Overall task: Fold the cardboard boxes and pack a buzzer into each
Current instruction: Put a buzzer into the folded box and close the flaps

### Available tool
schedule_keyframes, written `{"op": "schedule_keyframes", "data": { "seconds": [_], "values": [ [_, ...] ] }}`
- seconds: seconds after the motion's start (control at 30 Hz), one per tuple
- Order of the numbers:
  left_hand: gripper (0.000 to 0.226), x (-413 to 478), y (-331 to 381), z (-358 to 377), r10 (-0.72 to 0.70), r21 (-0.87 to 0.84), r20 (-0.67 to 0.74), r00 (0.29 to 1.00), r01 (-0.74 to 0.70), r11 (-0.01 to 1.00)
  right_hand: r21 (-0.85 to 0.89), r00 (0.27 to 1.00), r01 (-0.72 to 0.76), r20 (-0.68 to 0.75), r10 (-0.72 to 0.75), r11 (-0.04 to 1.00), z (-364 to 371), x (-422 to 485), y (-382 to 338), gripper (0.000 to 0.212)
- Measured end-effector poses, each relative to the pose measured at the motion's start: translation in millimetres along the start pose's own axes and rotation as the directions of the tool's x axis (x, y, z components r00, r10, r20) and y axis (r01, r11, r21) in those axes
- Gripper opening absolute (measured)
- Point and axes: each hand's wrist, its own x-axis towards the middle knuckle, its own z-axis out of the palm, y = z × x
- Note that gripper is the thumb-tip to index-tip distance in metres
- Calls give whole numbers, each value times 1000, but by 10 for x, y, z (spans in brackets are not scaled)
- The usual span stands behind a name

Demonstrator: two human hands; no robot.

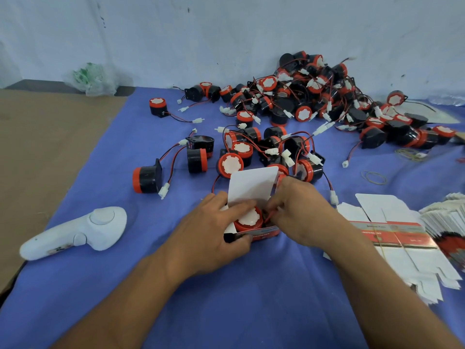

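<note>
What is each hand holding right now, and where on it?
The left hand grips the box at its left end, fingers reaching over the buzzer inside. The right hand pinches the buzzer's red wire at the box's right edge.

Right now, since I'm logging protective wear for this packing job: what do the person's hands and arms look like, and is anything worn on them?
Both are bare. The left hand and right hand have no gloves, and no rings show on the visible fingers. The left forearm and right forearm are uncovered down to the frame's edge: no sleeves, watch or bracelet.
</note>
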Motion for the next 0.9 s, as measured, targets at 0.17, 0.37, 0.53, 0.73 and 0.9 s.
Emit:
{"op": "schedule_keyframes", "data": {
  "seconds": [0.17, 0.37, 0.53, 0.73, 0.9],
  "values": [
    [66, 8, -28, -7, -22, 8, 9, 1000, 22, 1000, 61, 976, -50, 215, 36, 997, -95, -107, 33, 32],
    [68, 3, -20, -8, -29, 6, 13, 999, 29, 1000, 117, 980, 47, 185, -68, 992, -148, -123, 163, 39],
    [67, 9, -9, -16, -5, 1, 19, 1000, 5, 1000, 251, 997, 56, 36, -68, 966, -65, -28, 179, 6],
    [64, -1, 1, 2, 57, -40, -43, 997, -59, 997, 323, 994, -48, 113, 12, 945, -93, -22, 157, 18],
    [59, -15, 6, 38, 89, -192, -151, 985, -118, 974, 311, 972, -156, 215, 91, 938, -141, 26, 124, 21]
  ]
}}
